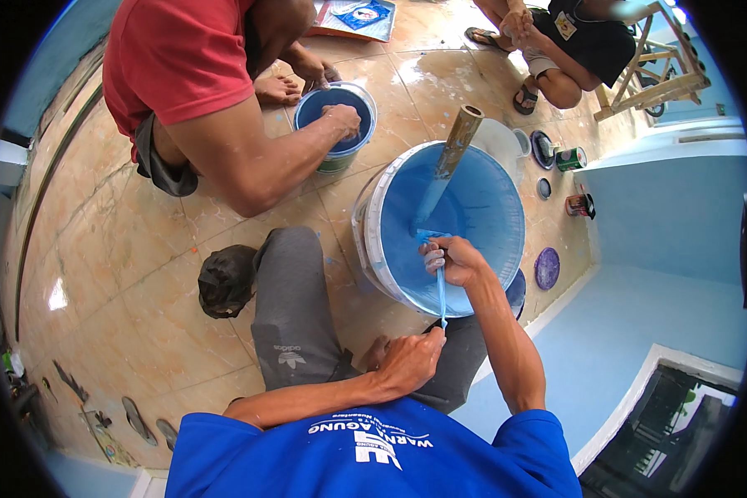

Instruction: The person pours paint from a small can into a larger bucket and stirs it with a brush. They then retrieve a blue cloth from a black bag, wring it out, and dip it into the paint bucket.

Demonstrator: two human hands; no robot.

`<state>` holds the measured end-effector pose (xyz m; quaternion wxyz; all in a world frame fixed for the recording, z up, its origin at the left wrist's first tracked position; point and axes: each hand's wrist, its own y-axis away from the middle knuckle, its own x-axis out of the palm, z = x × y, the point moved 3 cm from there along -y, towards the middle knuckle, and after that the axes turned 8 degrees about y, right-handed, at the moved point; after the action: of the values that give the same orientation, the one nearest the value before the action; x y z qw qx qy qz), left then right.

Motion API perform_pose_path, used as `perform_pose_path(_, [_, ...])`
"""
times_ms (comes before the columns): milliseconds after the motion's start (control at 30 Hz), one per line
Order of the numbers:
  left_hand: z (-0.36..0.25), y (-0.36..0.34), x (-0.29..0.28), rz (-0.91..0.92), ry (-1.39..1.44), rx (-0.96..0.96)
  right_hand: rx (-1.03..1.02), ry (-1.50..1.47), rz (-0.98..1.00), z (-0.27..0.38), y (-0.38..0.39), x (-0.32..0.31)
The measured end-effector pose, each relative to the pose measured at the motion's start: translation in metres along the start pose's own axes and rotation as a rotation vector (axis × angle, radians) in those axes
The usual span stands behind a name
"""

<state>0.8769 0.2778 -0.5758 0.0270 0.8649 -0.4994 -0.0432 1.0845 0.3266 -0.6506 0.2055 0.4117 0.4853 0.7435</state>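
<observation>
My right hand (450, 257) is at the near rim of a big white bucket (372, 217) of blue paint, shut on a thin blue plastic strip (441, 292). The strip runs straight down from that hand toward my left hand (408, 362). My left hand lies on my knee in grey trousers; whether it pinches the strip's lower end is unclear. A paint-coated wooden stick (454, 148) stands tilted in the bucket.
A person in a red shirt crouches opposite, one hand on the rim of a small bucket (337, 124) of blue paint. Another person sits at the top right by a wooden frame (656, 83). Small cans and lids (570, 158) lie beside the blue wall. A dark cloth (226, 280) lies on the tiles.
</observation>
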Motion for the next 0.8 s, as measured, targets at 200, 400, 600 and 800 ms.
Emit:
perform_pose_path(200, [0.000, 0.002, 0.000, 0.010, -0.013, 0.006, 0.001, -0.035, 0.003, 0.001, -0.002, 0.000])
perform_pose_path(400, [-0.002, 0.003, -0.001, 0.006, -0.013, 0.008, -0.026, -0.006, -0.004, 0.003, -0.004, -0.001])
perform_pose_path(600, [-0.005, 0.004, -0.001, 0.014, 0.010, -0.018, -0.023, 0.006, 0.036, 0.005, -0.010, -0.004])
perform_pose_path(800, [-0.014, 0.006, -0.003, 0.105, 0.281, -0.135, -0.126, 0.316, 0.157, 0.003, 0.023, 0.016])
